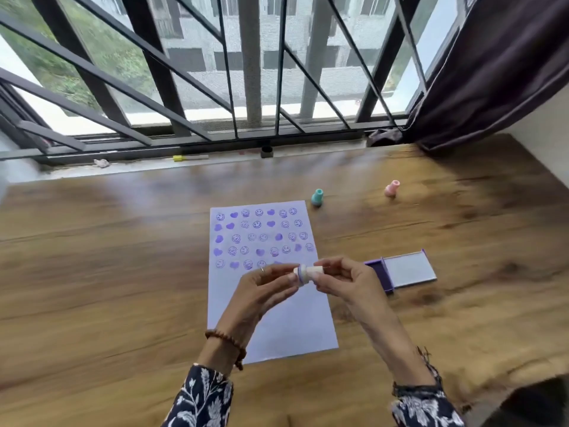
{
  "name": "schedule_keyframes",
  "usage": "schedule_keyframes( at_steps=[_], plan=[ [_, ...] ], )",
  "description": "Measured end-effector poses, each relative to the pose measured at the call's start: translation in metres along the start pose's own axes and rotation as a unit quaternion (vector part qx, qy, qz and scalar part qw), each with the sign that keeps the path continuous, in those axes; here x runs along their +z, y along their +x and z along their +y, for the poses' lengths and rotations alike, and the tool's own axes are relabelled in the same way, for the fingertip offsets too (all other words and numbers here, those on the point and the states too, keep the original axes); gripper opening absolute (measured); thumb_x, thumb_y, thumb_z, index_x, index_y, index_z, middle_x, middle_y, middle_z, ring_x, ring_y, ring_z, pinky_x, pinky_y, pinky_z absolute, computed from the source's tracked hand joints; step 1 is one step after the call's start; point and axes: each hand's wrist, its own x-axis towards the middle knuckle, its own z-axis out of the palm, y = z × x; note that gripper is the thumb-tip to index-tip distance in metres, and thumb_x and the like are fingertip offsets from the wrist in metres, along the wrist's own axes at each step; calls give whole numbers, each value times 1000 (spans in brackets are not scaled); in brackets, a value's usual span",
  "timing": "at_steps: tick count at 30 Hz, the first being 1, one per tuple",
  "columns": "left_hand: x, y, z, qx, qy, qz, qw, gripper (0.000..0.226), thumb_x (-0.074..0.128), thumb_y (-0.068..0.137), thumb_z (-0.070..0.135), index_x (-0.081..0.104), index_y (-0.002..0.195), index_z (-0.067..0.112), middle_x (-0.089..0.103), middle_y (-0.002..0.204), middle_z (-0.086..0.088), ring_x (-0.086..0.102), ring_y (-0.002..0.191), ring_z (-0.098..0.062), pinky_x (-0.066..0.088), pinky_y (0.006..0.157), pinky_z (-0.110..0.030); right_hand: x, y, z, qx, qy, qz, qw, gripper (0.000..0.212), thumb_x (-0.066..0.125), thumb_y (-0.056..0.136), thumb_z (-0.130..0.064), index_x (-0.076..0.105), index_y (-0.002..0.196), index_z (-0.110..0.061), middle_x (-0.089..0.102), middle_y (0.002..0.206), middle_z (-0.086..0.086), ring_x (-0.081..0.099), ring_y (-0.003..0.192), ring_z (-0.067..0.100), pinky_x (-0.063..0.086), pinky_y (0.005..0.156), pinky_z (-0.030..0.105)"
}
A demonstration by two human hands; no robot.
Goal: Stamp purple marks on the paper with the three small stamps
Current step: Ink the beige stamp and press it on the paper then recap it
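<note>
A sheet of pale paper [286,322] lies on the wooden table [107,272], its upper half covered with rows of purple smiley and heart marks. Above the paper's middle, both hands hold a small white stamp [304,274] lying sideways. My left hand [264,291] pinches its purple-tinted end, and my right hand [345,278] grips its handle end. A teal stamp [317,197] stands just past the paper's top right corner. A pink stamp [392,188] stands farther right. An open purple ink pad [403,271] lies to the right of the paper.
A barred window runs along the table's far edge, with a yellow-capped marker [189,157] and a small dark cup [266,151] on its sill. A dark curtain [492,72] hangs at the back right. A dark object fills the bottom right corner.
</note>
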Motion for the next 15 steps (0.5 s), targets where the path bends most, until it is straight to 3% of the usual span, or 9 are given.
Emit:
schedule_keyframes(
  at_steps=[7,12,15],
  plan=[
    [33,14,-13,30,29,0,999,16,63,75,3,74,84,11,76,81,-3,70,84,-14,57,72,-17,-39,2,-4,-25,-34,-9,999,12,78,66,-16,74,71,-26,74,65,-11,68,68,2,50,61,10],
    [59,29,-22,58,41,-2,997,19,70,64,11,74,83,9,77,80,-2,70,82,-14,55,68,-15,-66,8,-17,-43,-72,7,996,16,79,53,-35,75,67,-28,74,64,-9,67,63,3,55,63,14],
    [73,44,-25,64,11,-8,998,25,70,63,13,73,87,6,76,83,-4,70,83,-16,56,70,-16,-80,22,-17,-56,-53,14,997,7,75,70,-16,74,72,-23,73,64,-7,66,63,5,54,60,14]
  ],
)
